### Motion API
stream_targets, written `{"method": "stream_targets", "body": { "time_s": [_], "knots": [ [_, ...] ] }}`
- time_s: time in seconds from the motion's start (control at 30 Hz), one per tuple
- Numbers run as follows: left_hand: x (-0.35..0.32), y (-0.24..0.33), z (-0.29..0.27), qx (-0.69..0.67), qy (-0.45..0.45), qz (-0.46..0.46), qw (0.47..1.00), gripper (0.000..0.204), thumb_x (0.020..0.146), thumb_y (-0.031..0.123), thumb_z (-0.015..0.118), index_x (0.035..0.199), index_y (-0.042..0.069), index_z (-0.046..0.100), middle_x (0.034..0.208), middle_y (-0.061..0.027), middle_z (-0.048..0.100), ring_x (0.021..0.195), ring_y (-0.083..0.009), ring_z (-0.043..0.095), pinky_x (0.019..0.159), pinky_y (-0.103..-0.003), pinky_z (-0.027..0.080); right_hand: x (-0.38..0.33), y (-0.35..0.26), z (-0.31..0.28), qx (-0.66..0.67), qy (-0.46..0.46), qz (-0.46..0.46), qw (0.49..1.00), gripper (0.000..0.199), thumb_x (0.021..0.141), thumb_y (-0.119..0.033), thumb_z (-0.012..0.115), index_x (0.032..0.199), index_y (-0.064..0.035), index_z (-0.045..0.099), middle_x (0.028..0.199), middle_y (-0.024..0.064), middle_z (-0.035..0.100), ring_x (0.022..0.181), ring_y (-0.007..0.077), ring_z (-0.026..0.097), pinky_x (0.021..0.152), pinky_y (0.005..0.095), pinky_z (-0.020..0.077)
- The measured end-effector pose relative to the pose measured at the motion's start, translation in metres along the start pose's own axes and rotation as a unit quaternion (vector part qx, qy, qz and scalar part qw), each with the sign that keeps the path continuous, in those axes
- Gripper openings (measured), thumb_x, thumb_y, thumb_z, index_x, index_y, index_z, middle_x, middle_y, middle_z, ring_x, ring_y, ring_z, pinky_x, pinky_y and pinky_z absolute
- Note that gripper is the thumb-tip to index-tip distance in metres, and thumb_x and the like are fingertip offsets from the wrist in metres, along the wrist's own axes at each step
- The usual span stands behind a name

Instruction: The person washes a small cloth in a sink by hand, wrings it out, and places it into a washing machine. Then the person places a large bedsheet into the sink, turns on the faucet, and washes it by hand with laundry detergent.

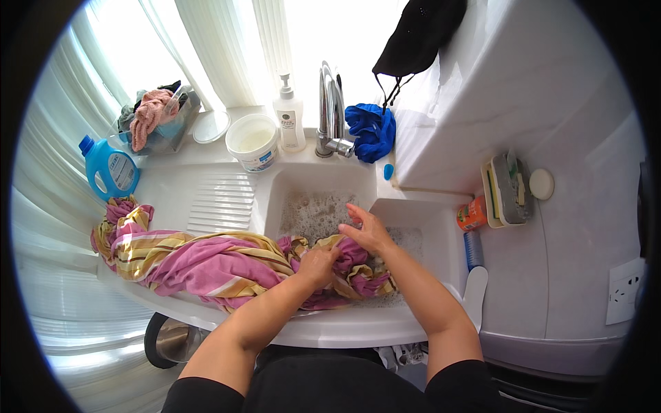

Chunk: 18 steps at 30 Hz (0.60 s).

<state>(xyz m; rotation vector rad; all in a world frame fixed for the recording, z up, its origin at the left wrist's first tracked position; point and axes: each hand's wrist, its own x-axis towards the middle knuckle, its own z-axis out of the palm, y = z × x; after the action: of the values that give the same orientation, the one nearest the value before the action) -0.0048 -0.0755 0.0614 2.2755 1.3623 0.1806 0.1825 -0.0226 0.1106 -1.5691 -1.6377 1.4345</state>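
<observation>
A long pink cloth with yellow and brown stripes [206, 265] lies bunched and twisted across the white laundry sink [330, 336]. Its right end dips into the basin's soapy water [319, 212]. My left hand [319, 266] is closed on the cloth at the basin's near-left side, its fingertips partly hidden in the folds. Just to the right, my right hand [367, 232] hovers over the cloth and the suds with its fingers apart and nothing in them.
Behind the sink stand a blue detergent bottle [113, 171], a clear bin of cloths [180, 127], a white tub [252, 142], a pump bottle [290, 117], a chrome faucet [330, 113] and a blue cloth [372, 131]. A wall caddy [507, 189] hangs right.
</observation>
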Motion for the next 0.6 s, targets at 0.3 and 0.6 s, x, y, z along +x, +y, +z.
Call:
{"method": "stream_targets", "body": {
  "time_s": [0.3, 0.6],
  "knots": [
    [0.038, -0.087, -0.059, -0.266, 0.258, -0.327, 0.869, 0.028, 0.071, 0.009, 0.071, 0.098, 0.005, 0.068, 0.097, -0.0170, 0.065, 0.086, -0.0290, 0.063, 0.078, -0.037, 0.050, -0.034, 0.050, 0.031, -0.167, 0.022, 0.053, 0.984, 0.045, 0.072, -0.022, 0.067, 0.113, -0.0063, 0.055, 0.106, 0.0190, 0.061, 0.107, 0.0391, 0.055, 0.086, 0.0441, 0.0454],
    [0.091, -0.076, 0.014, 0.089, 0.167, -0.216, 0.958, 0.062, 0.084, 0.035, 0.051, 0.143, 0.022, 0.037, 0.143, -0.0214, 0.033, 0.130, -0.0448, 0.030, 0.107, -0.057, 0.024, 0.066, 0.055, 0.072, -0.326, 0.270, -0.203, 0.883, 0.035, 0.077, -0.022, 0.063, 0.111, -0.0171, 0.056, 0.146, 0.0212, 0.025, 0.131, 0.0456, 0.027, 0.101, 0.0516, 0.0331]
  ]
}}
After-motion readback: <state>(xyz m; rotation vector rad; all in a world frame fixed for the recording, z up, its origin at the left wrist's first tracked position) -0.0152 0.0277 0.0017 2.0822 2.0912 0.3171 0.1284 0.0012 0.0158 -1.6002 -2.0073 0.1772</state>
